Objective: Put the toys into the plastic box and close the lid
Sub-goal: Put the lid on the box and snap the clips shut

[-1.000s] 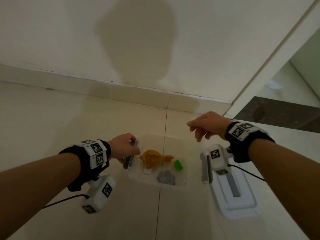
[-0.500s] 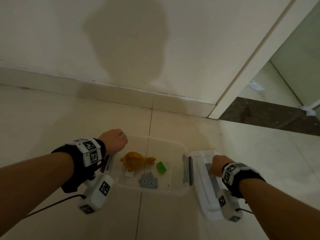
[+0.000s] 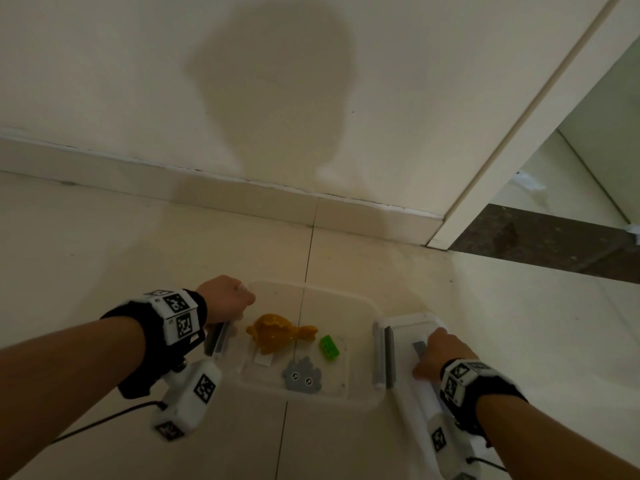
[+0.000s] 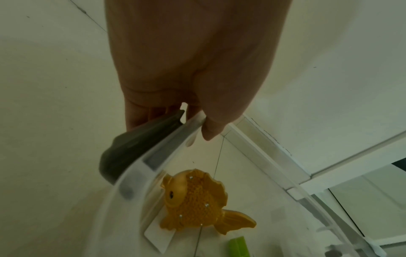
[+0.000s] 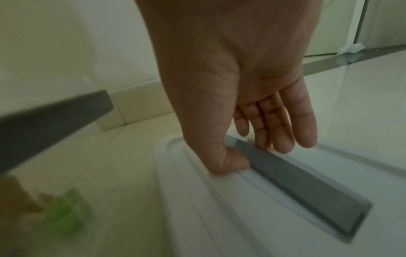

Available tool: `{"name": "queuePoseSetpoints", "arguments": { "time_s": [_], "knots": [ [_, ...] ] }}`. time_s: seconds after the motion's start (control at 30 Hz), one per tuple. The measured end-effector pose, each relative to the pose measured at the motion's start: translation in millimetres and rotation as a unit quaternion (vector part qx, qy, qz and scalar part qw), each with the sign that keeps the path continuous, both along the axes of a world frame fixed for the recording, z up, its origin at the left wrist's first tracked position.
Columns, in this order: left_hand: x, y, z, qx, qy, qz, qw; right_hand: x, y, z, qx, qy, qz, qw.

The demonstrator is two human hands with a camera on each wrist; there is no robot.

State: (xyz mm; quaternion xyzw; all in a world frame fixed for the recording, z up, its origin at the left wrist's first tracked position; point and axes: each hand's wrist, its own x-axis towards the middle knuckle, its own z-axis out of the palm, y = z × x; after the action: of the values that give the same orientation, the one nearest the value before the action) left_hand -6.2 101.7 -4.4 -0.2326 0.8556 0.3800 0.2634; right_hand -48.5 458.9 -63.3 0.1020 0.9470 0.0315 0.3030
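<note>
Clear plastic box (image 3: 360,306) sits open on the tiled floor (image 3: 138,254) between the hands; inside lie an orange fish toy (image 3: 273,332), a green brick (image 3: 329,347) and a grey toy (image 3: 302,377); left hand (image 3: 225,303) pinches the box's near-side rim at its grey latch (image 4: 136,149); right hand (image 3: 438,355) rests on the white lid (image 3: 401,327), thumb and fingers around its grey handle (image 5: 307,187), just beside the box.

Dim, warm indoor light overall. Head view: large soft shadow (image 3: 273,88) on the wall, upper center; brighter patch at right edge past the door frame (image 3: 540,109). Wide-angle bending at the edges. Left wrist view: lower frame smeared. Right wrist view: lower left heavily motion-blurred, floor glare (image 5: 360,90) upper right.
</note>
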Motion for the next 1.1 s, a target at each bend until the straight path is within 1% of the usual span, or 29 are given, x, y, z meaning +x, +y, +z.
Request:
{"name": "queuePoseSetpoints", "arguments": {
  "time_s": [0.1,0.17,0.23,0.33,0.43,0.53,0.6,0.67,0.73,0.83,0.97,1.03,1.1],
  "knots": [
    [0,-3,1,-0.003,-0.004,-0.013,1.0,-18,-4,32,0.019,0.026,0.005,0.999],
    [-1,-4,2,-0.01,-0.009,-0.024,1.0,-37,-11,61,0.027,0.071,0.018,0.997],
    [-1,-6,1,-0.008,-0.015,-0.014,1.0,-52,-25,91,0.022,0.112,0.043,0.993],
    [1,-11,3,-0.011,-0.018,0.001,1.0,-67,-60,129,-0.011,0.137,0.106,0.985],
    [6,-20,5,-0.014,-0.028,0.001,1.0,-67,-106,152,-0.064,0.131,0.193,0.97],
    [12,-31,8,-0.007,-0.025,0.02,0.999,-46,-154,160,-0.09,0.098,0.285,0.949],
    [14,-37,11,0.011,-0.018,0.049,0.999,-24,-180,159,-0.096,0.076,0.354,0.927],
    [18,-44,15,0.054,-0.022,0.081,0.995,-4,-199,155,-0.079,0.068,0.422,0.901],
    [24,-50,19,0.1,-0.031,0.104,0.989,12,-212,148,-0.062,0.069,0.464,0.881],
    [33,-53,19,0.138,-0.048,0.118,0.982,28,-222,139,-0.05,0.078,0.496,0.863],
    [39,-53,15,0.169,-0.066,0.136,0.974,41,-230,132,-0.041,0.077,0.519,0.85],
    [40,-53,15,0.183,-0.064,0.159,0.968,43,-233,129,-0.038,0.078,0.523,0.848],
    [40,-54,16,0.195,-0.064,0.173,0.963,43,-233,128,-0.038,0.074,0.517,0.852]
  ]
}}
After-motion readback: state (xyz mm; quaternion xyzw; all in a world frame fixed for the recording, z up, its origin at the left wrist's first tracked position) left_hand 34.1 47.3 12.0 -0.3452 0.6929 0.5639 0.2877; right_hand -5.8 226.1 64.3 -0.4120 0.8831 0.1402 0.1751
